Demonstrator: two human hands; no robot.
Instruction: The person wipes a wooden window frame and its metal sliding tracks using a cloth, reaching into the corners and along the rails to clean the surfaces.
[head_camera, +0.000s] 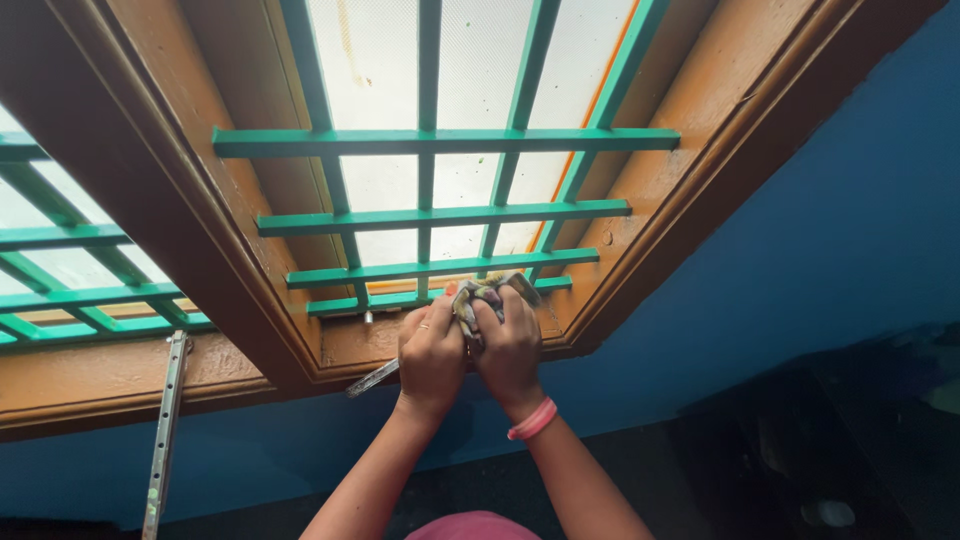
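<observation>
Crumpled, mottled cloth (482, 297) is bunched between both sets of fingers, held against the bottom of the brown wooden window frame (640, 215); the left hand (430, 352) curls tight around it, ring showing; the right hand (510, 345), pink wristband (532, 420) below, clamps the other side; green metal grille bars (440, 215) stand just behind; a thin metal stay (372, 378) juts out under the left hand, its far end hidden; blue wall (800, 250) surrounds; most of the cloth is covered.

left hand (430, 350) and right hand (510, 345) raised together, fingers curled
</observation>
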